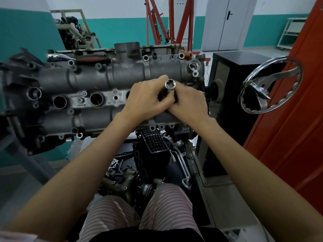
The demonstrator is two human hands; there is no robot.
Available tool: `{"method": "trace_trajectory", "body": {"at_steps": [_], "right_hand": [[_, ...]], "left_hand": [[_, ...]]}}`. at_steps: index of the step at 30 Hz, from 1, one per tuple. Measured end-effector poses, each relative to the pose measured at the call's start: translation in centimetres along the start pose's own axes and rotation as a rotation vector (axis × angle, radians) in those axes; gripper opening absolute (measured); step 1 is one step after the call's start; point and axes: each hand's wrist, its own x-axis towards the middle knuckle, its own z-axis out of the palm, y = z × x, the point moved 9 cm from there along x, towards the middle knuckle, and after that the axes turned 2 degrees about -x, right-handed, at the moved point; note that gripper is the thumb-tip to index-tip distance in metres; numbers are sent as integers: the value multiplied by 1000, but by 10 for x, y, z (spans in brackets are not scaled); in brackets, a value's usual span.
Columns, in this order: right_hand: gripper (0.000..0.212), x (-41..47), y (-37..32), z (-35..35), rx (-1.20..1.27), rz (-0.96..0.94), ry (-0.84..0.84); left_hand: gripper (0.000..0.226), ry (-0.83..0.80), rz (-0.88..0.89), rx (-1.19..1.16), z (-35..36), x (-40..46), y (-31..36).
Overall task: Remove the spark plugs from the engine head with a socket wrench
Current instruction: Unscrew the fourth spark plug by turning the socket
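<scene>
Both hands meet over the right part of the head (111, 79), closed around one tool. My left hand (146, 98) has its fingers curled round the dark shaft below the socket (170, 84); my right hand (189, 100) wraps the same shaft from the other side, its fingers touching those of the left. I see the socket standing up between them, its open hexagonal mouth tilted toward the camera. Whatever lies below the hands on the shaft is hidden, so I cannot tell if the tool sits in a bore.

From the left: the head lies lengthwise across the view on its stand, grey cast metal, two long rounded covers with a flat strip between. In that strip I count two open round wells (60, 102) (96, 99) left of the hands, and the edge of a third well (128, 94) just beside my left thumb. I see no plug in the two open wells; their depths are dark. A wooden-handled tool (94, 59) rests on the far edge of the head.

Below the head, between my forearms, loose engine parts are piled, among them a black gridded housing (154, 142).

Right of the head stands a black cabinet (232, 70), and beyond it a chrome handwheel (271, 86) against an orange panel (297, 119). A red hoist (167, 23) stands at the far wall.
</scene>
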Motion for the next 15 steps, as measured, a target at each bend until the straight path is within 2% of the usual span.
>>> {"method": "trace_trajectory", "body": {"at_steps": [4,7,15], "right_hand": [[25,-2,-3,-5,17,-29,40],[20,-1,-4,1,-27,-42,-8],[33,-1,-1,-3,-21,-18,12]], "left_hand": [[27,16,28,-4,-1,0,2],[22,-5,33,-9,0,0,3],[20,17,10,-10,-2,0,1]]}}
